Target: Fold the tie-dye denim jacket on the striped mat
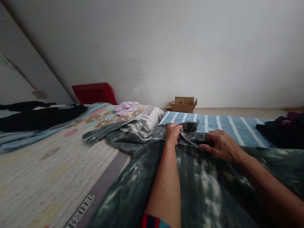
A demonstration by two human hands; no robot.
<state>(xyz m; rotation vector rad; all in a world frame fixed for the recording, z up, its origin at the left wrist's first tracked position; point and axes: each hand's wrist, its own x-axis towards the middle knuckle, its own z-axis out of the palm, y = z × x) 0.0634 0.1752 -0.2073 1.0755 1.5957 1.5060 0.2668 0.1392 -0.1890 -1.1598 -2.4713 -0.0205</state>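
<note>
A dark green and white tie-dyed shirt [137, 177] lies spread over the bed, one sleeve [97, 133] stretched out to the left. At the collar, my left hand [174, 132] is closed on the fabric. Just to its right, my right hand [220, 144] pinches the collar edge between thumb and fingers. Folds of the collar [191, 126] stand up between and behind both hands. The other sleeve [280, 161] runs off to the right, partly behind my right forearm.
The patterned bedspread [78, 171] covers the left side; a blue striped cloth [213, 123] lies behind the shirt. Dark clothes [42, 117] are at left, more [285, 129] at right. A pink cloth [125, 107], red case [93, 93] and cardboard box [182, 105] sit toward the wall.
</note>
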